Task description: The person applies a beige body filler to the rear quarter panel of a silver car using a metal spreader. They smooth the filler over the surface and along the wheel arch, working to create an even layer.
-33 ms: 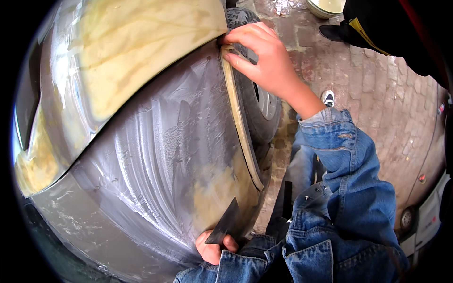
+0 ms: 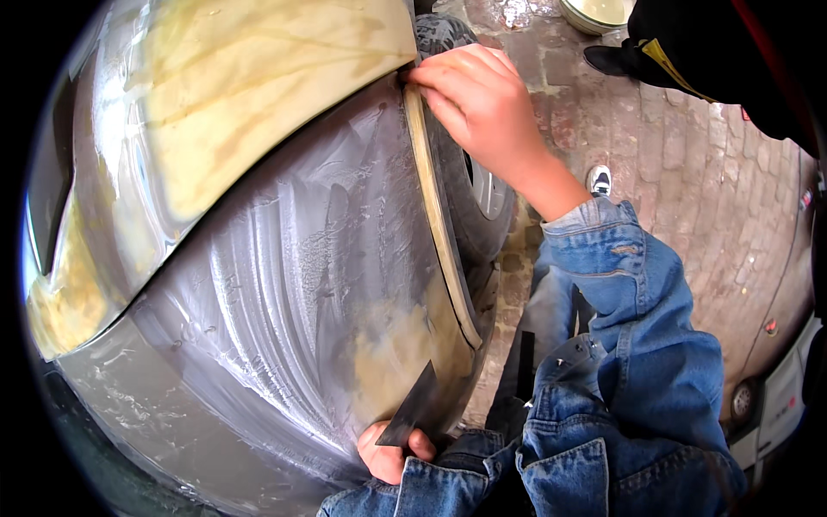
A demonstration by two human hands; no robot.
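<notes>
A grey car body panel (image 2: 284, 250), streaked with wet, pale smears, curves across the middle, with a beige bare patch (image 2: 392, 345) low on it. My left hand (image 2: 388, 452) is closed around a thin, flat, dark scraper (image 2: 409, 409) at the panel's lower edge. A narrow beige strip (image 2: 439, 233) follows the wheel-arch edge. At its upper end, by the panel gap, my right hand (image 2: 482, 108) pinches with the fingertips together. Whatever sits between those fingertips is hidden.
A beige, sanded panel (image 2: 267, 95) adjoins across a dark gap. The car's wheel (image 2: 487, 189) stands beside the arch. Brick paving (image 2: 672, 181) lies to the right, with another person's dark shoe (image 2: 607, 60), a bowl (image 2: 594, 17) and a white vehicle (image 2: 780, 396).
My right thumb has moved up from the strip to meet the fingers in a pinch at the panel gap. The left hand and scraper have stayed in place.
</notes>
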